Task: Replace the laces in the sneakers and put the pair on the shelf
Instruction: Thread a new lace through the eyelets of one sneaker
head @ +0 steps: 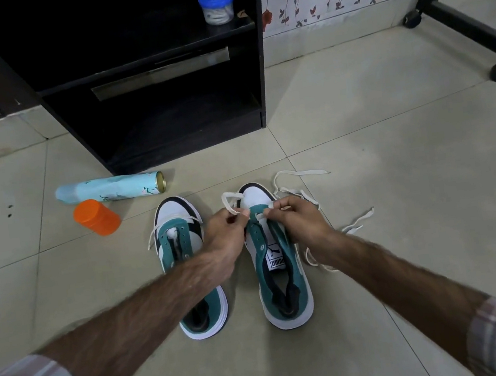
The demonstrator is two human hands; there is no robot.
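Two sneakers (235,263) side by side before the shelf (141,75).

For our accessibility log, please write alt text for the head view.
Both hands, left hand and right hand, pinch a white lace at the toe end of the right-side sneaker on a tiled floor; the other sneaker stands beside it, before a black shelf.

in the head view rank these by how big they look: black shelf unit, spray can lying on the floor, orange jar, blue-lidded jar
1. black shelf unit
2. spray can
3. orange jar and blue-lidded jar: they look about alike, and the blue-lidded one sits farther from the camera, so no ranking between them.
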